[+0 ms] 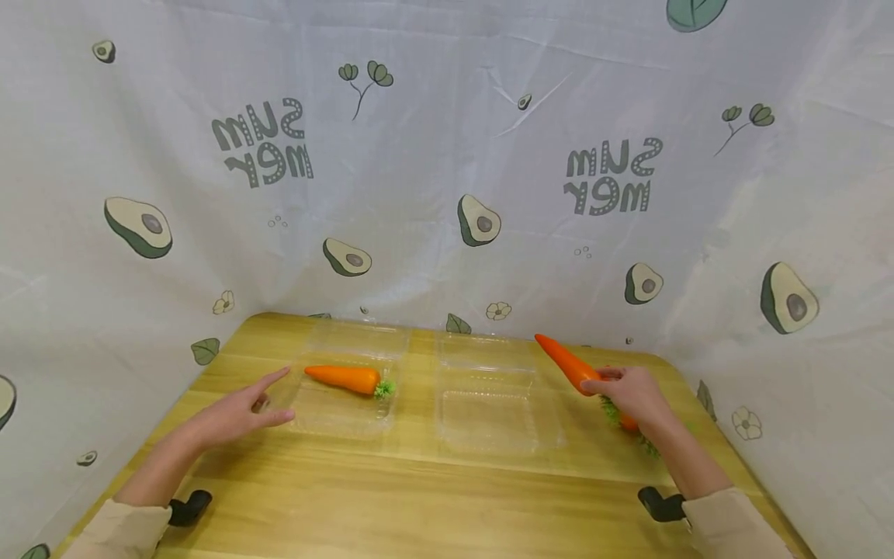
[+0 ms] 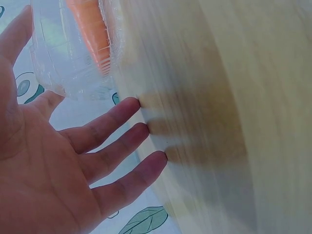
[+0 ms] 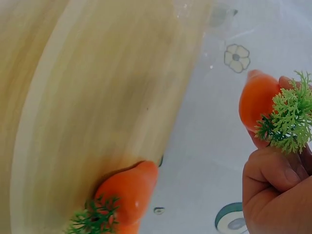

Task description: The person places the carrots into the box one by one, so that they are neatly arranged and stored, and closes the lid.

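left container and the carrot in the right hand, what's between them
In the head view, the right clear container lies between them, with a strip of bare tabletop on its left.

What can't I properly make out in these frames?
Head view: the right hand partly hides the carrot below it.
Right wrist view: the bottom edge crops that area, so whether another carrot lies there is unclear.
Right wrist view: leafy greens hide part of the grip on the held carrot.
Left wrist view: the top edge cuts off the leafy end of the boxed carrot.
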`<control>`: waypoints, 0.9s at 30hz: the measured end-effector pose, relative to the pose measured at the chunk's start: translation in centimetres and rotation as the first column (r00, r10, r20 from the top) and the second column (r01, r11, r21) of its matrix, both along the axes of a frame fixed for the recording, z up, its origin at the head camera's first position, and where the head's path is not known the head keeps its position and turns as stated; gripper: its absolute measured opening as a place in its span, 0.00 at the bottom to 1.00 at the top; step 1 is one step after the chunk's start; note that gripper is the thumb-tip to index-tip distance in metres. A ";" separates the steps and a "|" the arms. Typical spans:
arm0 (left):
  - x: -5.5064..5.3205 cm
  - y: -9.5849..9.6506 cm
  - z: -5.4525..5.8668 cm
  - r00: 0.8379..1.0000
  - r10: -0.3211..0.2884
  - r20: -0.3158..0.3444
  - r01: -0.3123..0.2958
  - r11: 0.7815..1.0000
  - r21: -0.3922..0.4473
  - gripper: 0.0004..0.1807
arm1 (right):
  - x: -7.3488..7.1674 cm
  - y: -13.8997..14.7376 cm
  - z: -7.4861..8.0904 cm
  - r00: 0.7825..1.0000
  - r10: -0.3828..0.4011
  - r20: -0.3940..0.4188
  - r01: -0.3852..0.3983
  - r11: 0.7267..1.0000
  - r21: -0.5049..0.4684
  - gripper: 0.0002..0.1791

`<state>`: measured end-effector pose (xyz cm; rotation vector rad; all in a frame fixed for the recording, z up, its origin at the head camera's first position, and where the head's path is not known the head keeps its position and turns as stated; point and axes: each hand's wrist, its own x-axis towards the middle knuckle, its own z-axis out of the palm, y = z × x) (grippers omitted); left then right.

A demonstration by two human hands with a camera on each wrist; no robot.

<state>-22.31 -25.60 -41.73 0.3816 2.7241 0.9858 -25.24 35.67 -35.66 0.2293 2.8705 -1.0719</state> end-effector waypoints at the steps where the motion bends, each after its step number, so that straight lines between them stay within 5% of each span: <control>1: 0.0 0.0 0.0 1.000 -0.001 0.000 0.001 1.000 -0.003 0.48 | 0.0 -0.2 0.1 1.000 0.005 0.002 -0.005 1.000 0.001 0.43; 27: 0.0 0.0 0.0 1.000 0.016 -0.019 -0.016 0.999 -0.030 0.48 | -2.0 -3.5 1.5 0.994 0.112 -0.004 -0.111 0.993 0.034 0.40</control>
